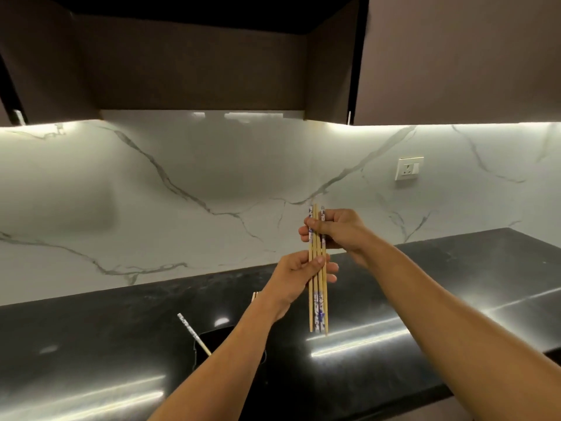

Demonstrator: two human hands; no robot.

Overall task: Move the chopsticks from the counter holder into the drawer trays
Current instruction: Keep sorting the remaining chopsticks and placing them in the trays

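Landmark: the black surface [425,299], polished and reflective, running below a marble backsplash [151,183]; all places below are given against it.
Task item: a bundle of chopsticks [317,268], held upright in the air above the surface, near its back edge, touching nothing but the hands. Some sticks are plain wood; some carry a blue-and-white pattern at one end.
Right hand [337,230]: closed around the upper part of the bundle, fingers wrapped across the sticks.
Left hand [296,276]: closed on the middle of the bundle, thumb pressed over the front of the sticks.
Holder [217,340]: a dark container standing on the surface, below and to the left of the bundle, largely hidden by the left forearm. One patterned chopstick [194,334] leans out of it; further stick tips [255,295] show just behind the left wrist.
Drawer trays: not in view.
Wall socket [409,168]: on the backsplash, well above the surface.
Step in hand (judgement): the sticks appear to be being squared into an even bundle before carrying.
Handling (judgement): light, stiff, smooth and thin. Loose sticks will likely slide past one another and fan out if gripped weakly.
Recommended hold (judgement): encircle the bundle near mid-length, keeping the sticks parallel; end grips invite splaying.
Risk (judgement): a dropped stick may roll on the glossy surface.
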